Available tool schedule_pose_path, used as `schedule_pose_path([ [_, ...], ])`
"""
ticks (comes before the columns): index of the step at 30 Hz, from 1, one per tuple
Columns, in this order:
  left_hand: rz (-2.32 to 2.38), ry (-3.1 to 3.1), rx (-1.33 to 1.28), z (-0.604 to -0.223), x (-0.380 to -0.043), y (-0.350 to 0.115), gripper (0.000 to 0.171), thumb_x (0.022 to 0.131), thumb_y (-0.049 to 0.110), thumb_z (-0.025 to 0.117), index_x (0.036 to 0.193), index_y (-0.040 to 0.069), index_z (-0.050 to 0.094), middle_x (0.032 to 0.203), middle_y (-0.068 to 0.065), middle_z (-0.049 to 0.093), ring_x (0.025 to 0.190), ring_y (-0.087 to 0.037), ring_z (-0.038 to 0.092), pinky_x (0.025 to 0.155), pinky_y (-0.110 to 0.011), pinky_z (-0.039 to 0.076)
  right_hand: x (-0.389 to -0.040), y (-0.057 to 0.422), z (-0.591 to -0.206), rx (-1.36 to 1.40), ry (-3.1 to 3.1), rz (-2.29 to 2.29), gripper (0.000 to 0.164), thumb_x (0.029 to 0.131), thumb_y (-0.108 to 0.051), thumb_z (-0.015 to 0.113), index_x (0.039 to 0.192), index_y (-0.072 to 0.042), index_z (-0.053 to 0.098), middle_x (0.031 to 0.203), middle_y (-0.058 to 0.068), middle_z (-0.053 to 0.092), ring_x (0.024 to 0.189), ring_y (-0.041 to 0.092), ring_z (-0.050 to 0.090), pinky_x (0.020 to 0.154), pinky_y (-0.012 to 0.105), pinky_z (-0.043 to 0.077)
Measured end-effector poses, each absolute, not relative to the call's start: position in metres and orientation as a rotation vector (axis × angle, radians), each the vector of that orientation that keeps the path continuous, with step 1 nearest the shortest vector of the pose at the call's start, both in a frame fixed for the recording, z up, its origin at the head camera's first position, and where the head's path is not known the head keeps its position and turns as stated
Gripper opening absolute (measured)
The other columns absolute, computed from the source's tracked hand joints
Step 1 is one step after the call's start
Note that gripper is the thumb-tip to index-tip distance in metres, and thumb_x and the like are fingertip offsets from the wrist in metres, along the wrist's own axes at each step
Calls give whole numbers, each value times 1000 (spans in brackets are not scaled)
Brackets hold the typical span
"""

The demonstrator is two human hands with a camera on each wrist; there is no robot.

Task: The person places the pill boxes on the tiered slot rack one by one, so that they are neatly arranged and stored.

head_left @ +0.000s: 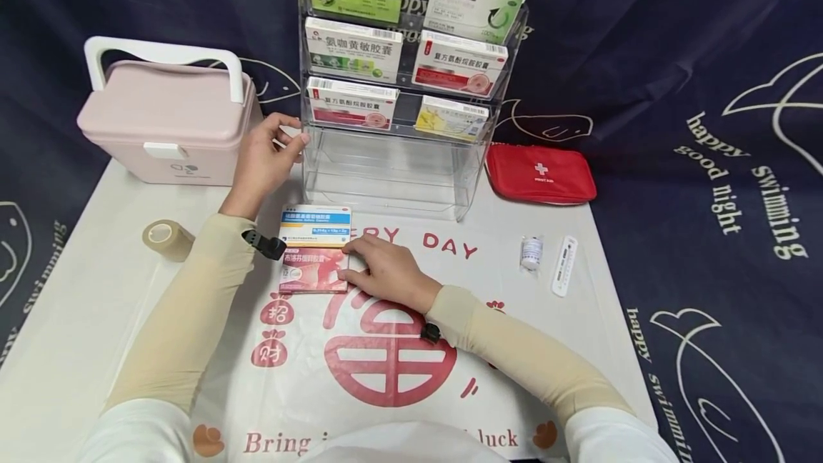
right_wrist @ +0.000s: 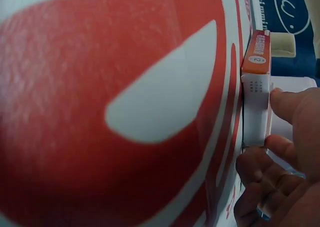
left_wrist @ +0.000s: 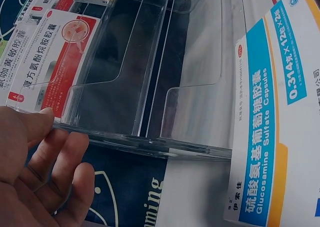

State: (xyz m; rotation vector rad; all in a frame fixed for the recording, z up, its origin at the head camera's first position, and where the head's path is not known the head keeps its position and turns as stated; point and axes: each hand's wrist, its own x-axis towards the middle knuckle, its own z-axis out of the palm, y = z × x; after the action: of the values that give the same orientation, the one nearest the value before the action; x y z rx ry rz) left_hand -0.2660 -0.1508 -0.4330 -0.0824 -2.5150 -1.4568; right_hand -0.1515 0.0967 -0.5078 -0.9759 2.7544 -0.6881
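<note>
My left hand (head_left: 268,156) holds the left edge of a clear acrylic display rack (head_left: 386,166), its thumb at the edge and its other fingers bent beside it. Several medicine boxes stand in the rack's upper tiers; the left wrist view shows a red-and-white box (left_wrist: 57,67) close to the thumb. On the table, my right hand (head_left: 392,271) touches the right end of a pink capsule box (head_left: 308,270) with thumb and index finger. In the right wrist view that box (right_wrist: 256,109) lies flat. A blue-and-white glucosamine capsule box (head_left: 315,226) adjoins it on the rack side.
A pink medicine case (head_left: 173,120) with a white handle stands at the back left, a tan bandage roll (head_left: 167,239) in front of it. To the right are a red first aid pouch (head_left: 541,173), a small white bottle (head_left: 531,254) and a white thermometer-like stick (head_left: 564,266).
</note>
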Motion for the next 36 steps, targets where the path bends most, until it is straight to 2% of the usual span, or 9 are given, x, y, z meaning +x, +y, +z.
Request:
schedule_pose_path([
  [7,-1445,-2510,-84,-434,-265,-151,26,98,19,71,119,5,65,80,-8,61,73,-34,70,53,-18,42,-148,98,-504,-958,2699,-700,45,91,-49,73,124,-22,61,112,-8,59,80,4,50,69,27,46],
  [9,-1442,-2509,-83,-434,-265,-151,25,98,19,71,119,5,65,80,-8,61,73,-33,69,53,-18,42,-147,100,-503,-967,2675,-704,47,91,-49,74,126,-21,61,115,-8,59,86,5,52,72,27,47],
  [13,-1433,-2516,-84,-434,-264,-150,25,98,19,71,119,5,65,80,-9,61,70,-27,68,53,-19,42,-143,103,-501,-971,2642,-699,55,92,-51,71,136,-19,59,128,-7,58,108,5,55,85,30,50],
  [16,-1435,-2516,-87,-433,-264,-151,25,98,19,71,118,5,65,80,-9,61,67,-22,67,53,-19,41,-142,105,-504,-988,2642,-681,59,94,-54,67,141,-18,57,132,-6,56,115,5,54,89,31,50],
  [21,-1451,-2504,-92,-435,-265,-151,24,98,18,71,117,4,65,79,-7,60,62,-9,63,53,-19,41,-139,105,-509,-1006,2646,-722,56,96,-54,65,139,-18,58,129,-6,56,109,5,54,87,29,50],
  [25,-1474,-2485,-102,-437,-267,-152,23,98,16,71,116,3,65,78,-7,61,60,-2,61,53,-17,42,-138,106,-511,-988,2644,-825,46,96,-49,66,132,-21,58,116,-6,59,96,7,55,80,27,48],
  [29,-1474,-2494,-92,-437,-266,-152,24,98,17,70,118,4,64,80,-7,60,63,-8,64,53,-19,41,-137,106,-509,-979,2625,-943,34,97,-43,66,124,-24,58,102,-6,60,86,10,55,75,24,46],
  [32,-1468,-2499,-91,-437,-265,-153,25,98,18,70,119,5,64,80,-7,60,65,-13,65,53,-20,41,-136,106,-508,-993,2592,-1050,28,98,-37,67,121,-24,59,98,-6,61,85,12,58,76,24,48],
  [36,-1475,-2492,-108,-437,-265,-153,25,98,17,71,119,4,65,80,-8,60,64,-10,64,54,-19,42,-136,108,-508,-1051,2576,-1167,25,97,-29,69,119,-21,61,96,-4,62,84,14,60,76,29,52],
])
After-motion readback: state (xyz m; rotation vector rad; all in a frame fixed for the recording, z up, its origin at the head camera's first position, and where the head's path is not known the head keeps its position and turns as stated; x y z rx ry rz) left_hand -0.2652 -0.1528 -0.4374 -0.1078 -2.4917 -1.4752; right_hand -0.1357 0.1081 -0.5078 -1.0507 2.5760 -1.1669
